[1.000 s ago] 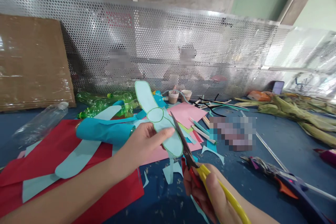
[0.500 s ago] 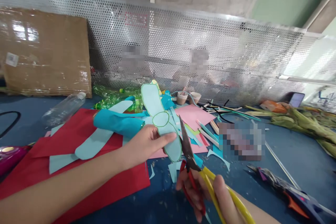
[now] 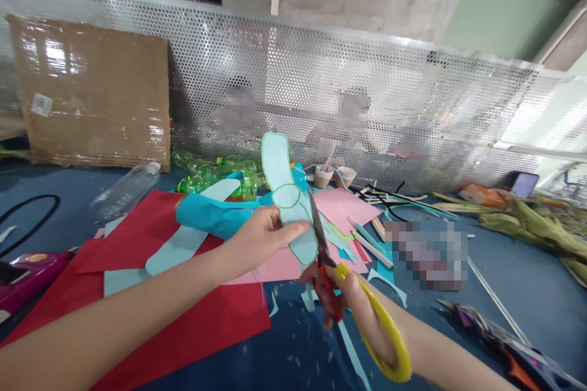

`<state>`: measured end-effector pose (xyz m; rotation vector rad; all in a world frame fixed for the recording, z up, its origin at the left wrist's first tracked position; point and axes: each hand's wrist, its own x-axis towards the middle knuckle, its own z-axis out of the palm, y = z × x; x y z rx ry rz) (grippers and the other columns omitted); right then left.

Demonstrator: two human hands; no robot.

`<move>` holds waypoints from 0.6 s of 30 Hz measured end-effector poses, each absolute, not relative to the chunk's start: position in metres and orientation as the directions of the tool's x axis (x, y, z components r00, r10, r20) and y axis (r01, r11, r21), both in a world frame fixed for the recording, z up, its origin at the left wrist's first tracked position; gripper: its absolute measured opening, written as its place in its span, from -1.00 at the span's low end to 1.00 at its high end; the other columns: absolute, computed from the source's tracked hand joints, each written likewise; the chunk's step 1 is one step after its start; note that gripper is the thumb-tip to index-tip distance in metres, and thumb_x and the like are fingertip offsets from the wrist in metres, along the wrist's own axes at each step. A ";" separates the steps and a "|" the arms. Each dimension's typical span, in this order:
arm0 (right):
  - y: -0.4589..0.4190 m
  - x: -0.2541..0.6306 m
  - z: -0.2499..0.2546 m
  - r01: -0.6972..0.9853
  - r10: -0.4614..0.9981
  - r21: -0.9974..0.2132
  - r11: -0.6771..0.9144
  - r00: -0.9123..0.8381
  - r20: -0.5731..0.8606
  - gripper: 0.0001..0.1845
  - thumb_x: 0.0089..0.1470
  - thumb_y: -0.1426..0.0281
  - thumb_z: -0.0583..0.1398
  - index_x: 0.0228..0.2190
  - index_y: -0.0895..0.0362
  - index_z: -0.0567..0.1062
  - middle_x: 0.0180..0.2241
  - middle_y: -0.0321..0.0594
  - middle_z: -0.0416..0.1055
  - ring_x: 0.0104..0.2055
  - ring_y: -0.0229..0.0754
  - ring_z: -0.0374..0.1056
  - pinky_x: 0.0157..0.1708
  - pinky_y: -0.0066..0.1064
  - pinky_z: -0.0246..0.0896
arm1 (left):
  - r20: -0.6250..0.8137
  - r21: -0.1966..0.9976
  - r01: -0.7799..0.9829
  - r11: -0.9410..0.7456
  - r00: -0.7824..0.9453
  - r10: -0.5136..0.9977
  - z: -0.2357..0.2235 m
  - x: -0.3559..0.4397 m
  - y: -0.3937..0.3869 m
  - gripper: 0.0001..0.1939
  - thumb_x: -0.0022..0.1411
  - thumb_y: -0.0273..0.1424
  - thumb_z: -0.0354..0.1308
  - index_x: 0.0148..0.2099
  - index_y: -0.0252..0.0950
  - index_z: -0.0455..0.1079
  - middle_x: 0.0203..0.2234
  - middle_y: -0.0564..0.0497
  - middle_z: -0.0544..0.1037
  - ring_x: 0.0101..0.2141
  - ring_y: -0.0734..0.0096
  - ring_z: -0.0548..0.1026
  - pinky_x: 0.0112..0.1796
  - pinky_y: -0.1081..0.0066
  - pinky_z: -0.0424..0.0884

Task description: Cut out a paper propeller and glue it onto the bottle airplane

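My left hand (image 3: 262,236) pinches a pale blue paper cutout (image 3: 287,195) with a green drawn outline, holding it upright above the table. My right hand (image 3: 362,311) grips red and yellow scissors (image 3: 342,287). Their blades lie against the cutout's right edge. Below the hands, pale blue paper trimmings (image 3: 312,302) lie on the blue table top.
Red paper (image 3: 183,317), pink paper (image 3: 342,208) and a teal roll (image 3: 215,217) cover the table. Green bottles (image 3: 215,174) and a clear bottle (image 3: 126,189) lie behind. A glue gun (image 3: 499,342) is at right, a cardboard sheet (image 3: 96,98) against the perforated metal screen (image 3: 389,98).
The scissors have moved up and in, blades now along the cutout's right edge. The cutout has turned more upright. The view has shifted left.
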<state>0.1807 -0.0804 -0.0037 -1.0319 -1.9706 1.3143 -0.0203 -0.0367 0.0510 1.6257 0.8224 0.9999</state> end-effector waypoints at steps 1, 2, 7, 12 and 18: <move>-0.078 0.179 -0.004 0.283 0.833 -0.936 0.208 -0.553 0.018 -0.10 0.11 -0.30 -0.29 -0.09 0.11 0.43 -0.42 -0.28 0.21 -0.45 -0.13 0.32 -0.35 -0.20 0.34 | 0.223 0.964 0.042 -0.264 0.424 0.878 0.051 -0.021 -0.034 -0.73 0.20 -0.28 0.13 -0.49 -0.31 0.40 -0.59 0.08 0.47 -0.53 0.48 0.39 -0.46 0.49 0.30; -0.075 0.178 -0.005 0.273 0.837 -0.944 0.185 -0.548 0.006 -0.09 0.10 -0.31 -0.28 -0.08 0.11 0.43 -0.42 -0.29 0.19 -0.46 -0.13 0.32 -0.35 -0.19 0.33 | 0.230 0.961 0.042 -0.272 0.420 0.878 0.050 -0.021 -0.030 -0.74 0.19 -0.28 0.14 -0.50 -0.31 0.39 -0.61 0.09 0.46 -0.54 0.49 0.37 -0.48 0.50 0.27; -0.066 0.171 -0.013 0.195 0.857 -0.973 0.121 -0.516 0.003 -0.03 0.04 -0.36 -0.25 -0.15 0.17 0.47 -0.48 -0.33 0.10 -0.52 -0.21 0.20 -0.45 -0.26 0.31 | 0.227 0.966 0.026 -0.259 0.404 0.886 0.040 -0.016 -0.019 -0.76 0.13 -0.28 0.19 -0.51 -0.30 0.37 -0.61 0.11 0.44 -0.53 0.50 0.35 -0.48 0.51 0.28; -0.068 0.173 -0.020 0.123 0.838 -0.972 0.202 -0.535 0.106 -0.10 0.09 -0.32 -0.24 -0.21 0.14 0.47 -0.52 -0.35 0.11 -0.53 -0.24 0.13 -0.52 -0.36 0.25 | 0.200 0.977 -0.016 -0.213 0.418 0.886 0.034 -0.010 -0.022 -0.75 0.16 -0.22 0.17 -0.44 -0.30 0.41 -0.58 0.06 0.52 -0.54 0.44 0.44 -0.48 0.46 0.37; -0.076 0.178 -0.029 0.078 0.818 -0.974 0.215 -0.558 0.136 -0.26 0.12 -0.28 -0.15 -0.17 0.03 0.42 -0.42 -0.32 0.15 -0.50 -0.23 0.13 -0.49 -0.36 0.24 | 0.129 0.992 -0.046 -0.121 0.445 0.886 0.040 -0.009 -0.033 -0.73 0.17 -0.22 0.19 -0.47 -0.31 0.42 -0.62 0.03 0.55 -0.60 0.39 0.49 -0.52 0.44 0.44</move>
